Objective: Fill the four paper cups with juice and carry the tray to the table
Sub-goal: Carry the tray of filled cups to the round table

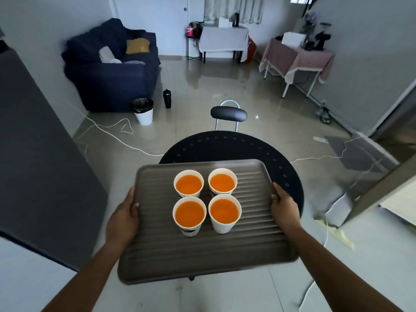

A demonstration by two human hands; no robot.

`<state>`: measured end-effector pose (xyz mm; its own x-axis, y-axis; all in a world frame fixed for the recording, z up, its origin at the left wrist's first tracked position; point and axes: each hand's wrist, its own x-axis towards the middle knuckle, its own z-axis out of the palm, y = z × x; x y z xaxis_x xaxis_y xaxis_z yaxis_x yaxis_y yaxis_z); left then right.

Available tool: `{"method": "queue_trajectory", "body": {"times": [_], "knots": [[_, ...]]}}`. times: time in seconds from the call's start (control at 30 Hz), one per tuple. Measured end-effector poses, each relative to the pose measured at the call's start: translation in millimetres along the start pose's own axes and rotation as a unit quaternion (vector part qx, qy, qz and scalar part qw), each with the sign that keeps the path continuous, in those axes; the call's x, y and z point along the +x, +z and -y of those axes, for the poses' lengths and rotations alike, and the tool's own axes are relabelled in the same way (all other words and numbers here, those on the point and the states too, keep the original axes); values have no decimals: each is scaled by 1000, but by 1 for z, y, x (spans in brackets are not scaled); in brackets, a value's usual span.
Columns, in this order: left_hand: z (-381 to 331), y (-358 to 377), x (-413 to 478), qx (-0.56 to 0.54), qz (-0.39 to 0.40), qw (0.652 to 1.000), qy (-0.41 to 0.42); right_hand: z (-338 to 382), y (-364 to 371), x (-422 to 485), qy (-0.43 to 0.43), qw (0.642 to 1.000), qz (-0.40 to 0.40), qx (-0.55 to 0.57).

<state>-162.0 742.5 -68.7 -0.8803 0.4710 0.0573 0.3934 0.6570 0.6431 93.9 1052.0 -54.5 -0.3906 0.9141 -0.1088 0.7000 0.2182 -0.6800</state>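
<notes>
A grey ribbed tray (202, 255) is held level in front of me, over the near part of a round black table (225, 145). My left hand (123, 218) grips the tray's left rim and my right hand (284, 204) grips its right rim. Several white paper cups stand upright on the tray in a square, each full of orange juice: far left cup (188, 183), far right cup (222, 182), near left cup (189, 214), near right cup (224, 213). Whether the tray touches the table cannot be told.
A black chair (228, 114) stands behind the round table. A dark blue sofa (112, 70), a white bin (143, 111) and a black bottle (167, 98) are at the back left. White cables (112, 131) run across the floor. A dark cabinet (33, 154) is at my left.
</notes>
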Motion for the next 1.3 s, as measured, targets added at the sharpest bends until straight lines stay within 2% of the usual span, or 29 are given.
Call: {"method": "queue_trajectory", "body": {"times": [0.23,0.4,0.8,1.3], "knots": [[-22,53,56,-5,27,999,30,-23,-6,61,29,999,-11,-11],[-36,85,103,3,44,999,32,-32,2,97,46,998,-43,-10],[-49,143,191,-3,99,995,33,-35,24,172,92,994,-59,6],[-52,222,254,49,113,992,-40,-64,62,272,90,995,-25,14]]}}
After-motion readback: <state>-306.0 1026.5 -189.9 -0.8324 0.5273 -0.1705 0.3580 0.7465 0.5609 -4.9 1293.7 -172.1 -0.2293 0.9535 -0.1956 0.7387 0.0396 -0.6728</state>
